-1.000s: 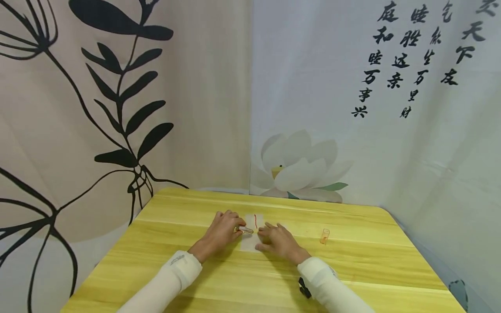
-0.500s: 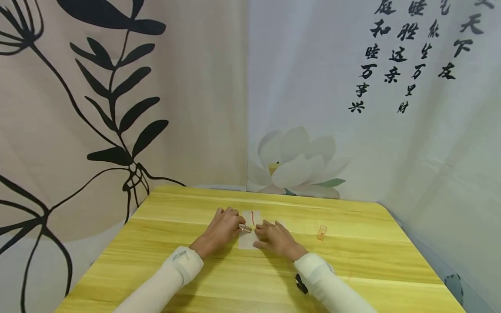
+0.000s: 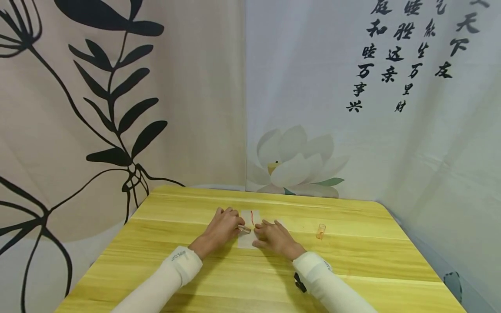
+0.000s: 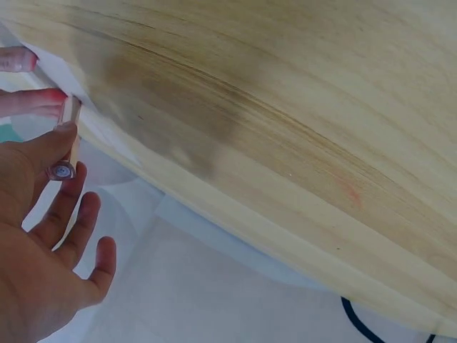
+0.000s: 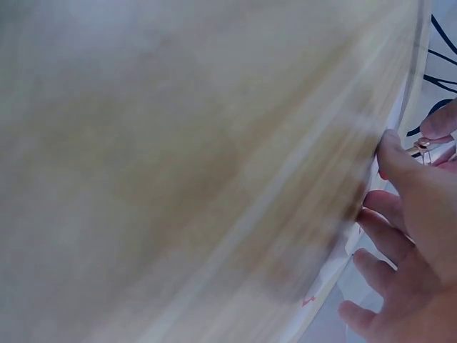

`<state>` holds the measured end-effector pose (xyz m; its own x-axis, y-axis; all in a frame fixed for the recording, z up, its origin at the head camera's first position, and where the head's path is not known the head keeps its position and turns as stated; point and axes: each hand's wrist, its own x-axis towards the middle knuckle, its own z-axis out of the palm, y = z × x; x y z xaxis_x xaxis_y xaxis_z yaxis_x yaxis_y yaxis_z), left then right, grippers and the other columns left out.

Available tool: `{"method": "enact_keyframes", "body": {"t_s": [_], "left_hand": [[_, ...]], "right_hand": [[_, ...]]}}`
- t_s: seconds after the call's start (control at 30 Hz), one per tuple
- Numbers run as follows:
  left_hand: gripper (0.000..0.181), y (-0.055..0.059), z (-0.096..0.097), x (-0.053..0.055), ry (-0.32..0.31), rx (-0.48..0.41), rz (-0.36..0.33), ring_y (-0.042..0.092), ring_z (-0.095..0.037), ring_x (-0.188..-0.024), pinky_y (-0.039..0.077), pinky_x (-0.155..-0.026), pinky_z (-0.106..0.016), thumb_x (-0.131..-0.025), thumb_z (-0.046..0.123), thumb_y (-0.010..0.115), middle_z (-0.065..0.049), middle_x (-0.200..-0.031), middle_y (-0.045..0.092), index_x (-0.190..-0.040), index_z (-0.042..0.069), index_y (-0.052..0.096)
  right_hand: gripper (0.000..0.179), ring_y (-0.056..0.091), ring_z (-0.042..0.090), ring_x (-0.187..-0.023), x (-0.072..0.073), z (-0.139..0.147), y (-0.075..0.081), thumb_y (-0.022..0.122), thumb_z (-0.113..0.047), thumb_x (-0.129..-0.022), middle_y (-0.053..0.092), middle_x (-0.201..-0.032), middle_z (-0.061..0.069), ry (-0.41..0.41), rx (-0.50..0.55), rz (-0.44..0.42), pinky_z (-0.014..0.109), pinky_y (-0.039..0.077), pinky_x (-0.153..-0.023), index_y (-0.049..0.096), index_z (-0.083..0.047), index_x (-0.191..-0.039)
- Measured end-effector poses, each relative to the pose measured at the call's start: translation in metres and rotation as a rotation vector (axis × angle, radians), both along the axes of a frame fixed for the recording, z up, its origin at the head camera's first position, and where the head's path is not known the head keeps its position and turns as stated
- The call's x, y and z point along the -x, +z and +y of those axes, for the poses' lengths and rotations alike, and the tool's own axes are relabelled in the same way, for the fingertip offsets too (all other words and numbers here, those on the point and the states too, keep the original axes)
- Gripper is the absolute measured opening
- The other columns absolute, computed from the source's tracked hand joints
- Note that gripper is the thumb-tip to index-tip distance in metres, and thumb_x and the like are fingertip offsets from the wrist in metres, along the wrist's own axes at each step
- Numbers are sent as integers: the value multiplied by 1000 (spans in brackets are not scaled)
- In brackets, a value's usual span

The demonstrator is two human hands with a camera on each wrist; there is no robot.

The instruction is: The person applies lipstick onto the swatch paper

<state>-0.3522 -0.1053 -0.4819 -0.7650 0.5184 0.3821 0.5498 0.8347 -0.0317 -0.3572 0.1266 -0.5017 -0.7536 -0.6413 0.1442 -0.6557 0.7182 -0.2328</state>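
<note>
My left hand (image 3: 224,228) pinches a small shiny pinkish lipstick tube (image 4: 70,132) between thumb and fingers; the remaining fingers are loosely bent. A round label shows on the tube's near end in the left wrist view. Beneath both hands lies a white sheet of paper (image 3: 247,242) bearing a red line (image 3: 252,217). My right hand (image 3: 277,240) rests over the paper's right side, fingers spread and slightly bent, holding nothing visible. Its fingertips, close to the tube's far end, look reddish in the left wrist view.
A small clear cap-like cylinder with an orange tint (image 3: 321,231) stands to the right on the yellow wooden table (image 3: 219,291). A black object (image 3: 299,282) shows beside the right sleeve (image 3: 313,267). A printed curtain (image 3: 207,95) hangs behind the table.
The head view has shifted slightly, moving the whole scene up and left in the picture. The left hand keeps hold of the lipstick tube, its angle a little changed; the right hand stays over the paper.
</note>
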Motion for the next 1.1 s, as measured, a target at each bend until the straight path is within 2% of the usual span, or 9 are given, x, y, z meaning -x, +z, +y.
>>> {"method": "enact_keyframes", "body": {"t_s": [0.5, 0.83, 1.1], "left_hand": [[20, 2, -1, -8, -16, 8, -25, 56, -15, -89, 40, -82, -40, -86, 20, 87, 8, -93, 67, -104, 24, 82], [19, 3, -2, -11, -22, -1, -22, 56, -15, -88, 38, -80, -39, -85, 19, 87, 8, -92, 67, -102, 22, 82], [17, 4, -3, -15, -45, 10, -23, 55, -16, -88, 40, -82, -41, -85, 21, 88, 7, -92, 67, -101, 22, 82]], "right_hand": [[50, 49, 37, -142, 0, -1, -1, 72, -38, -98, 61, -145, 11, -12, -27, 12, 65, 32, -114, 69, -6, -135], [47, 52, 40, -139, 0, 0, 0, 72, -36, -98, 63, -143, 14, 31, -14, 56, 69, 33, -111, 71, -5, -133], [48, 52, 39, -139, 1, -2, -2, 73, -38, -97, 63, -143, 13, 5, -26, 47, 68, 34, -111, 71, -5, -133]]}}
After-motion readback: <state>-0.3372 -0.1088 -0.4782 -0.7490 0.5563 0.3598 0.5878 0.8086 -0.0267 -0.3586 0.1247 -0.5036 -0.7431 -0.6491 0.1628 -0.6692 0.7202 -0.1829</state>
